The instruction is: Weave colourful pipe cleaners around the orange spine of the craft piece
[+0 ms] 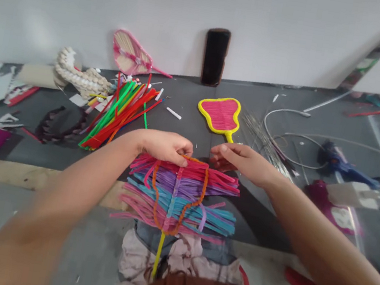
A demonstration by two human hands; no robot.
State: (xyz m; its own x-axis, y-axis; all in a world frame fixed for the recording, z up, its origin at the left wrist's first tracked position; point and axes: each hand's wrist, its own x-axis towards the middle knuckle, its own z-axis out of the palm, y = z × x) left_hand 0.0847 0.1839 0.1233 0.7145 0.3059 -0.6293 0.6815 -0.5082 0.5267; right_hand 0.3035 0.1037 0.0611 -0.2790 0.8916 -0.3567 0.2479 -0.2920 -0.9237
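My left hand [170, 148] pinches the top of a pipe-cleaner craft [174, 193] with its thumb and fingers. Rows of red, purple, blue and pink pipe cleaners lie across a central stem. An orange fuzzy outline [204, 181] loops over them, and a yellow stalk [158, 254] points down toward my lap. Just right of the craft's top, my right hand [236, 160] hovers with loosely bent fingers apart and nothing visible in them. Beyond it lies a pink paddle shape [222, 114] with a yellow fuzzy rim.
A pile of coloured pipe cleaners [122, 111] lies at left, near a dark braided band [59, 125]. A phone [215, 56] leans on the wall beside a pink leaf shape [132, 53]. At right are thin wires [267, 138] and a blue glue gun [345, 163].
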